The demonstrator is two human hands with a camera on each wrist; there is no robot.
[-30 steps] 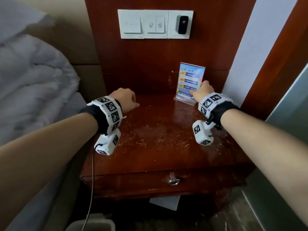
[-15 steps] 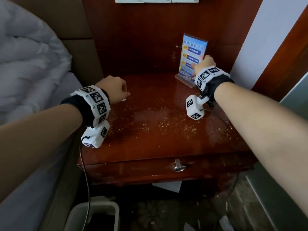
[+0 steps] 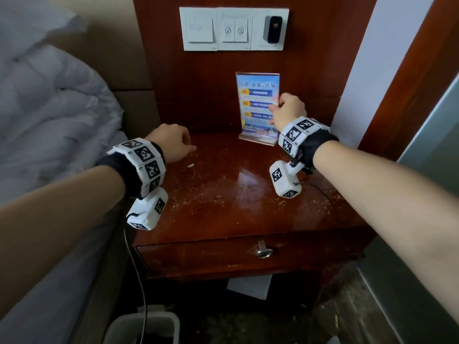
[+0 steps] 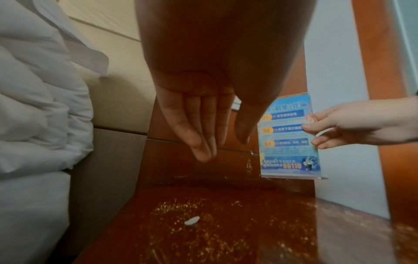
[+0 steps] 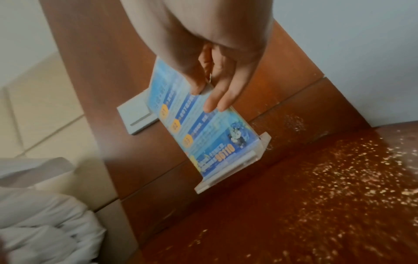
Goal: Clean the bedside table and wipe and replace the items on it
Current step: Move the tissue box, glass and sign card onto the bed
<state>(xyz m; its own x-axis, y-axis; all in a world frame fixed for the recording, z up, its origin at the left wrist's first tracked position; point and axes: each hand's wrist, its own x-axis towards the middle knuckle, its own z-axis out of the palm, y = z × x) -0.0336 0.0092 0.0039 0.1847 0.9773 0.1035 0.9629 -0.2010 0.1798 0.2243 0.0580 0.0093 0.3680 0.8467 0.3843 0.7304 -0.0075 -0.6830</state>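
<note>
**Sign stand pinched at the far edge of a crumb-strewn bedside table**

Right hand [image 3: 288, 111] reaching to the far right of the bedside table [image 3: 248, 207], thumb and fingertips [image 5: 199, 89] pinching the right edge of the acrylic sign stand [image 3: 258, 108] about halfway up, remaining fingers extended alongside. Stand upright, with its clear base at the table's far edge, against the wooden back panel; whether the base touches the tabletop cannot be told. Blue printed card inside, with orange numbered tabs.

Left hand [image 3: 171, 142] hovering above the far left part of the tabletop, empty, fingers [image 4: 199, 132] straight, close together and pointing down, thumb apart from them.

Glossy reddish wood tabletop scattered with fine pale crumbs [image 3: 198, 194] across the middle and right. One small white scrap [image 3: 190, 165] lying just near the left hand. Drawer with a metal pull [image 3: 262, 250] on the near face. White switch panel [image 3: 233, 28] mounted on the wood panel above the stand. White duvet [image 3: 49, 115] bunched on the bed to the left, padded beige headboard behind it. Grey bin [image 3: 141, 328] on the floor, near left, below the table.
</note>
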